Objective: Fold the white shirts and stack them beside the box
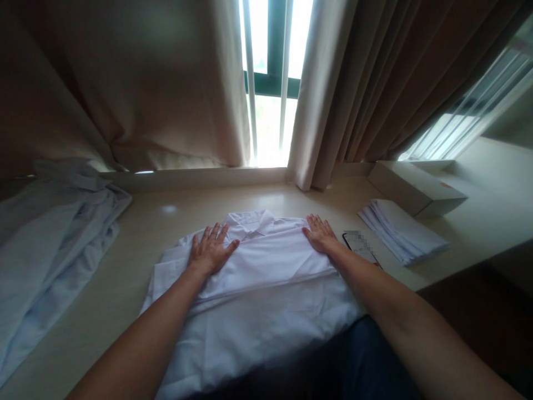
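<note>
The left hand (210, 250) lies palm down with its fingers fanned, pressing flat on a white collared shirt (266, 258); the right hand (320, 232) rests likewise at the shirt's right shoulder edge, fingers less spread. Neither grips anything. The shirt sits between them on a pale, smooth surface (141, 222), its thin woven cloth lightly creased. The stiff, pointed collar (250, 222) faces the window (275, 83), and the collar-to-hem axis runs toward the person. A straight layered edge crosses below the hands; whether the looser white cloth nearest the person is the same garment, I cannot tell. Right of the right hand lie a flat phone (360, 250), a neat folded stack of white cloth (402, 230) and a pale rectangular box (416, 189), its inside hidden. Far left, a rumpled white garment heap (54, 239) spreads. Heavy brownish curtains (166, 83) hang in folds behind.
</note>
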Demonstrator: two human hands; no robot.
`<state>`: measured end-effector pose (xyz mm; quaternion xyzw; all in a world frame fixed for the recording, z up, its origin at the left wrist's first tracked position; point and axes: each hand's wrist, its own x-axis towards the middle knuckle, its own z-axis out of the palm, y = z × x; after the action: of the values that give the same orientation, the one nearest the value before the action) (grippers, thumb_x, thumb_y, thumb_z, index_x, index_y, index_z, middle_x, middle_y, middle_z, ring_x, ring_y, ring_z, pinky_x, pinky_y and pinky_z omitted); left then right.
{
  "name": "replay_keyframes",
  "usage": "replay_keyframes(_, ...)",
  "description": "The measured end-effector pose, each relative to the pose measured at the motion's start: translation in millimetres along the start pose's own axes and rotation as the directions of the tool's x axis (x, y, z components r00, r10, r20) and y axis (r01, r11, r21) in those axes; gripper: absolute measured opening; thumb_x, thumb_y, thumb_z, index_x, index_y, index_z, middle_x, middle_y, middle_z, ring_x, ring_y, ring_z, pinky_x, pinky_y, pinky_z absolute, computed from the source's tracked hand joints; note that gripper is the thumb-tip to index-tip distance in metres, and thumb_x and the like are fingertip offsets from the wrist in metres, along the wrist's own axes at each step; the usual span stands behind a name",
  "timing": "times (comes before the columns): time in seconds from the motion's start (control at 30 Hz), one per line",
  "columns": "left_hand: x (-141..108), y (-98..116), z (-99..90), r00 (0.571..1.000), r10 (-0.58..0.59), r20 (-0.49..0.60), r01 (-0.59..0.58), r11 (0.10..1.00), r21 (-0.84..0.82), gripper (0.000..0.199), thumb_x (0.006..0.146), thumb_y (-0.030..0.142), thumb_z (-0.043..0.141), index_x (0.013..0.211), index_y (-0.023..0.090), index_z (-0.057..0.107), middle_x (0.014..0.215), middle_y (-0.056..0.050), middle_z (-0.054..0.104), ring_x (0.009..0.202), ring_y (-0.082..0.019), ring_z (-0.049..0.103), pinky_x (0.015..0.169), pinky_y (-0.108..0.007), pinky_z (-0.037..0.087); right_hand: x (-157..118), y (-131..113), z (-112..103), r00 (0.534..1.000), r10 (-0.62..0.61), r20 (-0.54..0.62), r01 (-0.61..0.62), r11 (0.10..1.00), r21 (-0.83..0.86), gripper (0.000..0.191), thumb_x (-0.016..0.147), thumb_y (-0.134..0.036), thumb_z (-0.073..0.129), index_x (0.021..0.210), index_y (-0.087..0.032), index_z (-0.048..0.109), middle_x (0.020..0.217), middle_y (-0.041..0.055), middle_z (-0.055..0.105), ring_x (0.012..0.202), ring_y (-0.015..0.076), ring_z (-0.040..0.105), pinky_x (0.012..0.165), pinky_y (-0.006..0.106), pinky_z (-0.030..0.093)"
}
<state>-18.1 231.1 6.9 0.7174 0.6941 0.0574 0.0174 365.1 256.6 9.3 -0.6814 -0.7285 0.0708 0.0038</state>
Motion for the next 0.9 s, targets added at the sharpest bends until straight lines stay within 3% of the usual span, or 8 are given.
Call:
replay_keyframes(0.13,-1.4,-0.1,-1.0,0.999,0.003,-0.033,-0.003,1.0,0.006,0.077,0.085,0.069,0.021,0.15,0.029,0.019,0.158,-0.005,0.018,0.144,-0.03,0.012,0.113,-0.053,0.009,-0.9,0.2,-1.8,1.0,0.0,-0.012,0.0,1.0,-0.005,0.071,0.093,-0.059,0.008,0.152,-0.02,0.008,0.159,-0.0001,0.003,0.145,0.0159,-0.003,0.115,0.035,-0.008)
replay_keyframes(0.27,-7.9,6.0,-14.4,0.992,-0.03,-0.127,0.04,0.996,0.077,0.074,0.089,0.062,0.024,0.15,0.021,0.021,0.156,-0.009,0.022,0.145,-0.029,0.011,0.115,-0.05,0.003,-11.2,-17.3,-20.5,0.997,0.041,-0.065,-0.041,0.999,-0.001,0.073,0.094,-0.059,0.007,0.152,-0.015,0.011,0.159,0.0046,0.005,0.145,0.0202,-0.006,0.114,0.041,-0.01)
replay_keyframes(0.33,-19.1,17.7,-23.9,0.987,0.016,-0.161,0.002,0.994,0.11,0.072,0.09,0.059,0.025,0.149,0.018,0.024,0.156,-0.011,0.022,0.145,-0.028,0.01,0.115,-0.05,0.0,-25.2,-40.1,-30.1,0.986,0.0,-0.168,0.001,1.0,0.005,0.075,0.093,-0.061,0.007,0.152,-0.014,0.013,0.159,0.0074,0.006,0.145,0.0222,-0.006,0.113,0.045,-0.011)
replay_keyframes(0.43,-49.7,44.9,-31.7,0.975,0.144,-0.17,-0.13,0.987,0.095,0.07,0.09,0.06,0.027,0.149,0.022,0.026,0.157,-0.008,0.02,0.145,-0.028,0.009,0.115,-0.053,-0.001,-57.2,-89.3,-33.9,0.944,-0.21,-0.253,0.214,0.977,-0.014,0.077,0.09,-0.068,0.013,0.151,-0.022,0.019,0.159,0.006,0.008,0.145,0.0254,-0.005,0.113,0.049,-0.012)
replay_keyframes(0.53,-85.9,63.2,-27.2,0.97,0.217,-0.108,-0.216,0.976,0.028,0.065,0.088,0.064,0.03,0.147,0.036,0.026,0.158,-0.001,0.017,0.145,-0.031,0.007,0.112,-0.06,0.0,-90.8,-133.4,-24.5,0.902,-0.386,-0.193,0.391,0.92,-0.014,0.072,0.089,-0.071,0.019,0.149,-0.031,0.024,0.159,0.0017,0.01,0.145,0.0274,-0.005,0.112,0.051,-0.011)
replay_keyframes(0.6,-104.6,58.3,-20.7,0.988,0.155,-0.027,-0.155,0.988,-0.011,0.065,0.086,0.066,0.03,0.146,0.041,0.027,0.158,0.001,0.017,0.145,-0.034,0.006,0.11,-0.064,0.001,-106.2,-147.1,-16.1,0.919,-0.383,-0.09,0.387,0.922,0.021,0.072,0.089,-0.071,0.02,0.149,-0.032,0.024,0.158,0.0011,0.01,0.145,0.0287,-0.003,0.112,0.053,-0.009)
replay_keyframes(0.73,-121.9,17.1,-12.5,0.997,-0.063,0.046,0.062,0.998,0.004,0.072,0.083,0.071,0.028,0.147,0.038,0.024,0.158,-0.002,0.017,0.144,-0.035,0.006,0.11,-0.062,0.004,-118.0,-135.1,-8.8,0.963,-0.266,0.038,0.263,0.962,0.069,0.078,0.085,-0.076,0.019,0.15,-0.033,0.022,0.159,0.002,0.008,0.144,0.0308,0.0,0.112,0.054,-0.006)
replay_keyframes(0.9,-126.3,-15.2,-13.9,0.996,-0.084,-0.041,0.087,0.993,0.079,0.075,0.082,0.072,0.026,0.147,0.033,0.028,0.156,-0.005,0.023,0.144,-0.033,0.009,0.113,-0.054,0.002,-120.5,-88.6,-13.0,0.982,-0.189,-0.005,0.189,0.981,0.04,0.073,0.087,-0.074,0.02,0.149,-0.034,0.023,0.158,0.0006,0.011,0.145,0.0281,-0.002,0.112,0.05,-0.01)
